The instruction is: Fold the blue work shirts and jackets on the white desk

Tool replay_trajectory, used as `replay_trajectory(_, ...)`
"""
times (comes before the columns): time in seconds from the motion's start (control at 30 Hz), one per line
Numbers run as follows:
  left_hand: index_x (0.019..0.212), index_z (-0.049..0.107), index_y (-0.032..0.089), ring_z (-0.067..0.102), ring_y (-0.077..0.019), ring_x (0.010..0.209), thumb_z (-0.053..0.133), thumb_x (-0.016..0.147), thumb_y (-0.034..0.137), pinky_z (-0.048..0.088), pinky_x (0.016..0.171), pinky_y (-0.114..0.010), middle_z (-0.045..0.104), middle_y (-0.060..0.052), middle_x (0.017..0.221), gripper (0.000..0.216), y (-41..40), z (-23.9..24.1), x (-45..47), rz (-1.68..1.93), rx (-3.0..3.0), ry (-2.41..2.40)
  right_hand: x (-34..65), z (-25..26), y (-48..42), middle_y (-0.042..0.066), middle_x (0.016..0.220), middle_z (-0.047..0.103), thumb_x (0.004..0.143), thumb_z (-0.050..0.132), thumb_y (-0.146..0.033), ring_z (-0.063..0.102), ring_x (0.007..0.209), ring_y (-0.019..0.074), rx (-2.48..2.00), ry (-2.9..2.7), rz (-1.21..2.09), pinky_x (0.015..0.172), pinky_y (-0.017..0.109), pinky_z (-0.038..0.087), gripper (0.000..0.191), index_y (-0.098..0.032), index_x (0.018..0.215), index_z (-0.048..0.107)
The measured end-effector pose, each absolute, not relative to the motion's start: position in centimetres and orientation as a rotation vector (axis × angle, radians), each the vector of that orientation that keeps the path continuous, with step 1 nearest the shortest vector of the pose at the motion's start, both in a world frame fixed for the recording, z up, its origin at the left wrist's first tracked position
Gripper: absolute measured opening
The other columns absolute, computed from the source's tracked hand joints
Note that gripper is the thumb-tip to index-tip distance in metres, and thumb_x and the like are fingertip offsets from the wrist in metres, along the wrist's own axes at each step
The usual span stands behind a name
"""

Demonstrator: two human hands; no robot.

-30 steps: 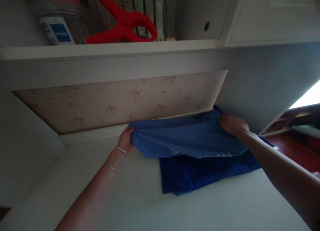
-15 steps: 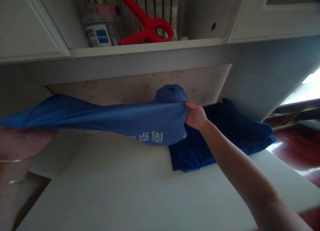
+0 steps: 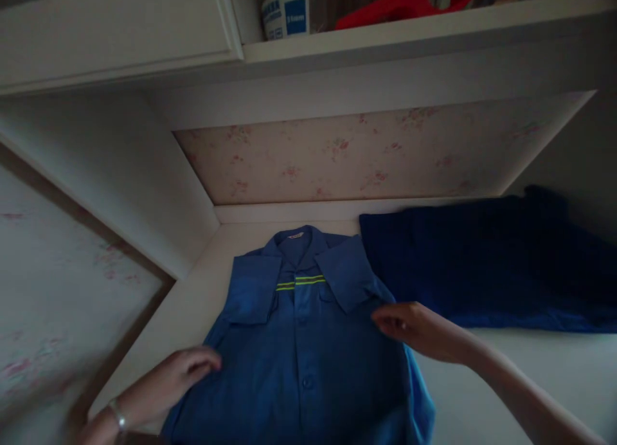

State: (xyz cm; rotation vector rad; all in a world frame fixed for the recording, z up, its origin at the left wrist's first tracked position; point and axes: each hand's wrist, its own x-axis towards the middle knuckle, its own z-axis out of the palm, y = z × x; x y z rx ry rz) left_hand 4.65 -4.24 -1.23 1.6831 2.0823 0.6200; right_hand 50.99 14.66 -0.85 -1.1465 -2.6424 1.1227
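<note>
A blue button-front work shirt (image 3: 308,342) lies front up, collar toward the wall, with yellow-green stripes across its chest. Both short sleeves are turned inward over the front. My left hand (image 3: 195,366), a bracelet at its wrist, is by the shirt's left edge, fingers loosely bent and apart from the thumb, with no cloth visible in them. Over the opposite edge, just below the right sleeve (image 3: 347,271), my right hand (image 3: 409,327) is loosely curled and I see no cloth gripped. The shirt's hem runs out of view at the bottom.
Dark blue folded cloth (image 3: 482,258) lies right of the shirt on the white surface (image 3: 511,374). A shelf (image 3: 434,26) overhangs the back, bearing a red clamp (image 3: 409,4) and a labelled tub (image 3: 289,13). A floral wall panel (image 3: 337,159) stands behind, with a white side wall at left.
Earlier the shirt was stretched in the air between my hands, with white lettering showing. Now it lies spread front up, sleeves turned in, and my hands are lower. The view has shifted left.
</note>
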Motion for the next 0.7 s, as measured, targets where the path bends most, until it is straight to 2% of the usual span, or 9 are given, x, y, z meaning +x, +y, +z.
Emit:
replay_trajectory(0.03, 0.097, 0.075, 0.029, 0.066, -0.0225, 0.103, 0.046, 0.086, 0.055, 0.05, 0.095, -0.035, 0.074, -0.004, 0.106, 0.04, -2.5, -1.8, 6.0, 0.505, 1.718, 1.996, 49.5, -1.2, 15.2, 0.006, 0.124, 0.067, 0.093, 0.046, -0.038, 0.061, 0.113, 0.0251, -1.188, -2.614, 0.915, 0.098, 0.039, 0.044, 0.038, -0.027, 0.125, 0.065)
replay_trajectory(0.1, 0.127, 0.062, 0.022, 0.051, -0.0242, 0.128, 0.034, 0.093, 0.05, 0.035, 0.111, -0.041, 0.059, -0.01, 0.137, 0.053, 1.4, -3.0, 9.2, 0.467, 1.766, 2.077, 46.7, -2.7, 16.1, 0.01, 0.146, 0.048, 0.09, 0.054, -0.041, 0.041, 0.135, 0.0311, -1.286, -2.607, 0.551, 0.111, 0.052, 0.027, 0.049, -0.025, 0.137, 0.055)
replay_trajectory(0.17, 0.144, 0.044, 0.016, 0.034, -0.0316, 0.141, 0.032, 0.093, 0.052, 0.028, 0.113, -0.056, 0.04, -0.015, 0.153, 0.063, 5.0, -4.7, 12.1, 0.35, 1.736, 2.245, 44.5, -4.7, 16.8, 0.012, 0.155, 0.034, 0.086, 0.059, -0.046, 0.025, 0.142, 0.0366, -1.389, -2.654, 0.383, 0.112, 0.065, 0.012, 0.062, -0.026, 0.144, 0.046)
replay_trajectory(0.23, 0.15, 0.034, 0.019, 0.023, -0.0389, 0.144, 0.031, 0.093, 0.055, 0.022, 0.107, -0.072, 0.028, -0.014, 0.158, 0.068, 7.5, -6.7, 13.7, 0.183, 1.646, 2.381, 42.9, -6.6, 17.5, 0.013, 0.155, 0.034, 0.088, 0.056, -0.051, 0.024, 0.142, 0.0377, -1.439, -2.669, 0.415, 0.109, 0.07, 0.008, 0.062, -0.026, 0.144, 0.045)
replay_trajectory(0.33, 0.149, 0.034, 0.026, 0.016, -0.0425, 0.145, 0.027, 0.092, 0.061, 0.011, 0.101, -0.082, 0.023, -0.011, 0.16, 0.068, 9.7, -9.2, 12.6, 0.083, 1.635, 2.507, 41.4, -8.0, 18.9, 0.01, 0.139, 0.056, 0.09, 0.054, -0.045, 0.041, 0.134, 0.0329, -1.419, -2.407, 0.666, 0.112, 0.06, 0.016, 0.039, -0.026, 0.122, 0.064)
replay_trajectory(0.43, 0.149, 0.035, 0.027, 0.017, -0.0419, 0.145, 0.024, 0.092, 0.064, 0.007, 0.101, -0.082, 0.023, -0.01, 0.16, 0.069, 11.2, -10.2, 8.8, 0.11, 1.71, 2.545, 40.9, -7.6, 21.9, 0.01, 0.107, 0.071, 0.09, 0.051, -0.042, 0.062, 0.107, 0.0275, -1.475, -2.03, 0.828, 0.103, 0.046, 0.038, 0.029, -0.022, 0.103, 0.068)
replay_trajectory(0.57, 0.148, 0.037, 0.027, 0.021, -0.0414, 0.144, 0.023, 0.092, 0.063, 0.01, 0.102, -0.082, 0.028, -0.01, 0.159, 0.068, 13.1, -10.0, 3.1, 0.125, 1.734, 2.562, 42.5, -6.5, 27.4, 0.009, 0.1, 0.07, 0.095, 0.027, -0.037, 0.066, 0.089, 0.022, -1.609, -1.596, 0.803, 0.079, 0.036, 0.053, 0.044, -0.02, 0.124, 0.055)
replay_trajectory(0.63, 0.147, 0.038, 0.026, 0.022, -0.0402, 0.144, 0.025, 0.092, 0.063, 0.011, 0.103, -0.08, 0.031, -0.011, 0.158, 0.068, 13.8, -10.0, 1.1, 0.132, 1.739, 2.579, 43.5, -6.1, 28.8, 0.009, 0.107, 0.068, 0.092, 0.026, -0.031, 0.065, 0.093, 0.0208, -1.648, -1.387, 0.758, 0.078, 0.036, 0.054, 0.048, -0.021, 0.135, 0.045)
replay_trajectory(0.7, 0.145, 0.042, 0.024, 0.025, -0.0387, 0.143, 0.026, 0.093, 0.061, 0.014, 0.104, -0.079, 0.034, -0.013, 0.156, 0.066, 14.4, -10.1, -0.1, 0.139, 1.745, 2.593, 43.4, -5.8, 28.1, 0.01, 0.12, 0.063, 0.088, 0.033, -0.031, 0.062, 0.105, 0.022, -1.642, -1.238, 0.687, 0.086, 0.039, 0.052, 0.054, -0.021, 0.141, 0.039)
